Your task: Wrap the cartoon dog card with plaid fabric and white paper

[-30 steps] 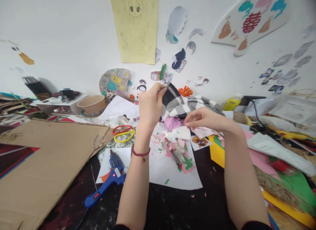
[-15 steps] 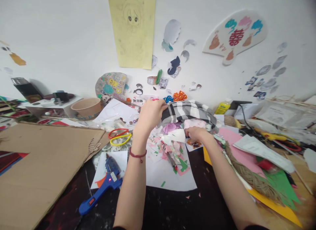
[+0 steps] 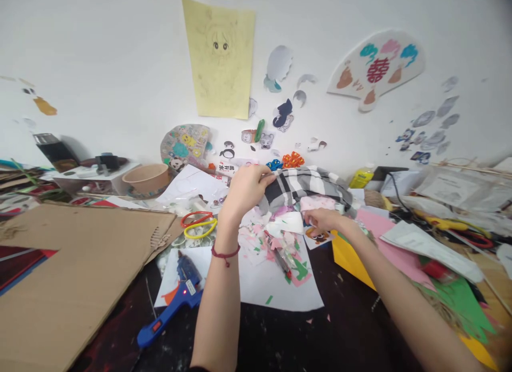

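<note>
Black-and-white checked cloth (image 3: 310, 181): far middle, long way left to right | left hand (image 3: 248, 189): pinching its left end | right hand (image 3: 323, 220): by pale pink bundle (image 3: 318, 203), can't tell grip | lifted corner now lower

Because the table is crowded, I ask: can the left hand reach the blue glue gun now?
Probably yes: the glue gun lies beside the left forearm, its handle uncovered, though the left hand is holding the checked cloth.
</note>
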Demonstrator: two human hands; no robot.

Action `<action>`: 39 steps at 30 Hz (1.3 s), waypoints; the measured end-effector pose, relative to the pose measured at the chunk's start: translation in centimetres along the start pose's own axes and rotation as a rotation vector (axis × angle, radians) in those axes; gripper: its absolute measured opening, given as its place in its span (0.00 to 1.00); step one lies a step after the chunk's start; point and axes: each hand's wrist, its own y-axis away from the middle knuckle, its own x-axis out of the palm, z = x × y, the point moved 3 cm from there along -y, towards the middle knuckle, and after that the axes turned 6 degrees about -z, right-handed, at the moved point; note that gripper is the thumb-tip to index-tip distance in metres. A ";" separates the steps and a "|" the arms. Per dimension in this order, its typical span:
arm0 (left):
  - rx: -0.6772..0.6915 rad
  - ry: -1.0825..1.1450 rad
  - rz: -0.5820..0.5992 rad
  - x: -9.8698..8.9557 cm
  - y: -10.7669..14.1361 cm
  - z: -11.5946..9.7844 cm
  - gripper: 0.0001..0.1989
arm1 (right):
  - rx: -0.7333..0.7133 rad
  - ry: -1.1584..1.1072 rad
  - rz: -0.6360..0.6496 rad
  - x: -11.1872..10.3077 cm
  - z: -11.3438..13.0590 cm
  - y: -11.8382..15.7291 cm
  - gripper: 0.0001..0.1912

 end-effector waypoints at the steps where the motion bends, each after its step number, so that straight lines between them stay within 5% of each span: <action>1: 0.002 -0.009 0.001 0.0 0.0 0.0 0.11 | -0.023 -0.011 -0.003 -0.1 -0.1 0.1 0.28; 9: 0.044 -0.071 0.025 0.5 0.1 -0.5 0.12 | -0.171 -0.075 0.029 0.0 -0.6 0.5 0.19; 16: 0.009 -0.239 -0.027 -1.4 1.2 -3.4 0.12 | -0.249 -0.033 -0.168 0.7 1.3 5.2 0.40; 21: -0.122 -0.361 -0.135 -3.2 2.6 -5.4 0.13 | -0.240 -0.043 -0.417 0.6 3.6 8.4 0.10; 25: -0.211 -0.296 -0.184 -4.3 4.3 -5.9 0.14 | -0.161 -0.186 -0.684 -1.1 4.5 10.7 0.10; 29: -0.250 -0.180 -0.190 -5.8 6.9 -5.3 0.13 | 0.047 -0.449 -0.970 -1.4 5.3 14.3 0.16; 32: -0.286 -0.101 -0.155 -6.8 9.0 -4.7 0.13 | 0.139 -0.704 -1.026 0.9 8.0 16.9 0.21; 34: -0.313 -0.068 -0.098 -7.2 10.3 -4.6 0.13 | 0.123 -0.919 -0.988 2.9 11.0 18.2 0.21; 36: -0.319 -0.022 -0.029 -7.3 11.4 -5.0 0.12 | 0.134 -1.544 -0.835 5.2 14.0 18.6 0.20; 39: -0.307 0.173 0.065 -6.9 12.5 -6.2 0.12 | 0.153 -1.987 -0.642 7.3 18.3 18.2 0.17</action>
